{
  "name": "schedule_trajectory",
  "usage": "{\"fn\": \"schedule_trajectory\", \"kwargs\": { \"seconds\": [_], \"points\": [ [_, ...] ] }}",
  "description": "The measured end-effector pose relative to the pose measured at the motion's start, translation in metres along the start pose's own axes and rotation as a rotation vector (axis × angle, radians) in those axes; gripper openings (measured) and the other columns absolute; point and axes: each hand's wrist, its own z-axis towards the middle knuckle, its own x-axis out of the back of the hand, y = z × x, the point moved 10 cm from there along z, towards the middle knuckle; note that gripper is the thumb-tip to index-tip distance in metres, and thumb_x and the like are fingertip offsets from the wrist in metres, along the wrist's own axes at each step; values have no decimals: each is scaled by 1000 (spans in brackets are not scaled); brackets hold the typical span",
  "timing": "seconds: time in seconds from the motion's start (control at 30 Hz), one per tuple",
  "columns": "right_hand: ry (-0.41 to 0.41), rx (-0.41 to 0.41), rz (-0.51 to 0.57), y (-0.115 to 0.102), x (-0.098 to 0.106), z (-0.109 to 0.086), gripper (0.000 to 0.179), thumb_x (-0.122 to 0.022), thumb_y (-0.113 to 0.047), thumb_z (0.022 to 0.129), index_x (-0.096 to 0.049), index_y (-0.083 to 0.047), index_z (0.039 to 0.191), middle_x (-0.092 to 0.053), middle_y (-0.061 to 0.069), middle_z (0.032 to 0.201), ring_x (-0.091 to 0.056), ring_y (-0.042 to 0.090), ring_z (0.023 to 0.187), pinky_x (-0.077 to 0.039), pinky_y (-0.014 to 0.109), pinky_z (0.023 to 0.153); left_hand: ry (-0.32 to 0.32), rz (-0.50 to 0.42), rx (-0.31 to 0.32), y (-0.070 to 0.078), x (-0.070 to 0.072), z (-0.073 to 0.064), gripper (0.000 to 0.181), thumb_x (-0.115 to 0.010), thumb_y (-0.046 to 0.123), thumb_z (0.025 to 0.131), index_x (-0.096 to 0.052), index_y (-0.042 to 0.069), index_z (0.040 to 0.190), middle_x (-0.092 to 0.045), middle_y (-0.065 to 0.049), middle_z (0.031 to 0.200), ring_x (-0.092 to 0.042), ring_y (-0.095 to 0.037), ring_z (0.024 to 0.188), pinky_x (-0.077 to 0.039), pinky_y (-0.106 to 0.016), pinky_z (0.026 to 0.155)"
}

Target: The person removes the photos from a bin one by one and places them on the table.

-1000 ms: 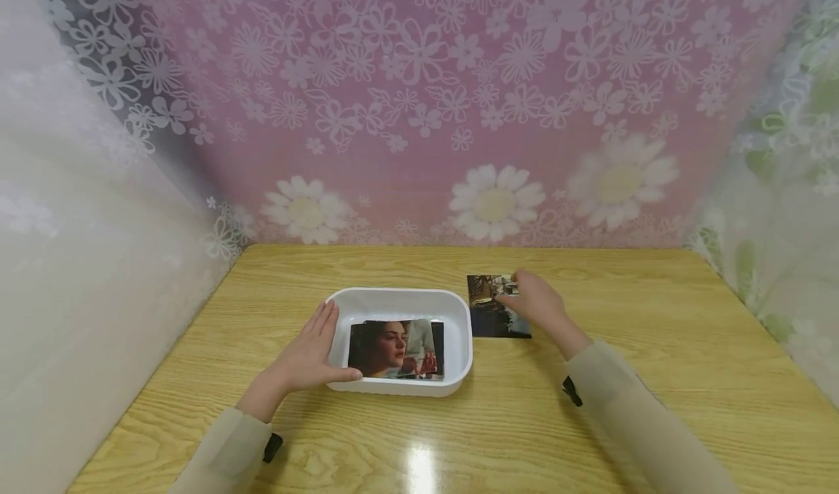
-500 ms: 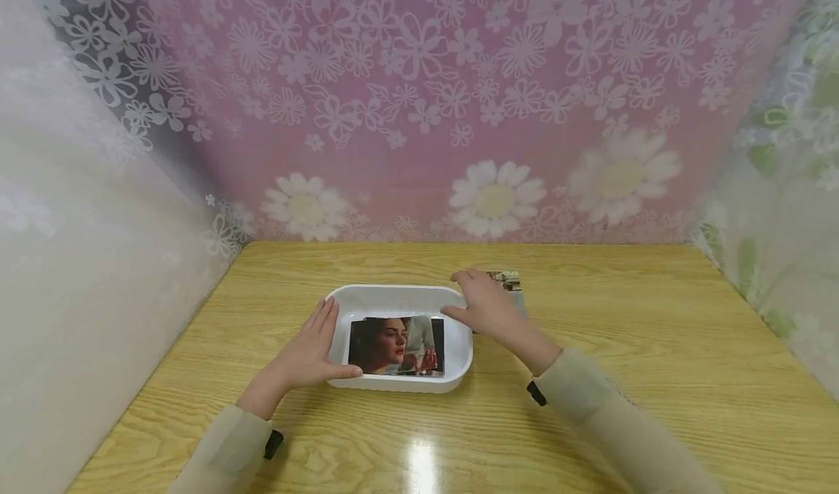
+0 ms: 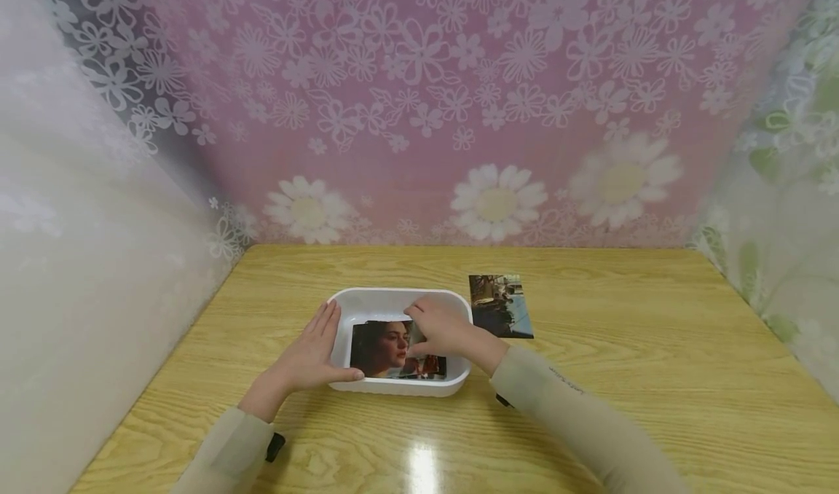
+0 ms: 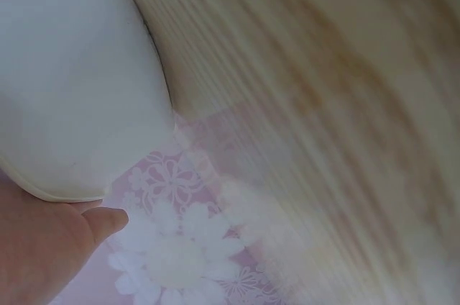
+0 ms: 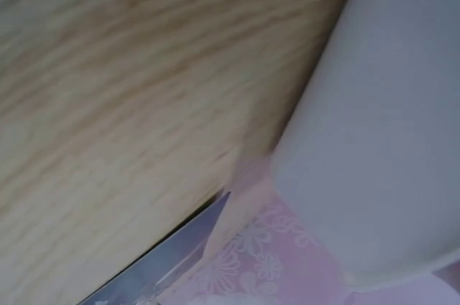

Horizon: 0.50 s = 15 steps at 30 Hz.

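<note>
A white plastic tray (image 3: 354, 297) stands on the table with several overlapping photos inside; the top photo (image 3: 380, 352) shows a face in profile. My left hand (image 3: 304, 355) rests on the tray's left end, fingers straight along the rim and thumb on the front edge. In the left wrist view, part of that hand (image 4: 43, 247) touches the rim. My right hand (image 3: 442, 326) reaches over the tray's right side, with thumb and fingers apart above the photos. It covers their right part, and contact is hard to tell.
Another photo (image 3: 501, 308) lies on the wooden table (image 3: 623, 334), just right of the tray. A pink flowered cloth (image 3: 419, 115) rises behind the table. Pale cloths (image 3: 85, 261) hang at both sides.
My right hand has moved left from the photo on the table to above the photos in the tray. That photo lies uncovered at the same spot. My left hand stays put.
</note>
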Motion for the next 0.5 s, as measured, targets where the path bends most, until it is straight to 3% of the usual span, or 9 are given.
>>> {"fn": "schedule_trajectory", "kwargs": {
  "seconds": [0.27, 0.5],
  "points": [
    [-192, -10, -1, 0, -28, 3, 86, -66, -46, 74, -30, 3, 135, -33, 17, 136, -29, 27, 125, -27, 37, 100, 3, -15, -5, 1, 0, -1, 113, -58, 65, 69, -9, -11, 137, -3, -25, 143, 0, -35, 131, -14, -47, 103],
    [-215, -35, -16, 2, -31, 4, 91, -68, -49, 71, -31, 2, 136, -36, 14, 134, -33, 25, 122, -31, 35, 97, 9, 8, -12, 2, 1, 0, 113, -58, 64, 69, -9, -12, 137, -4, -26, 143, -2, -36, 131, -15, -46, 104]
  ]
}}
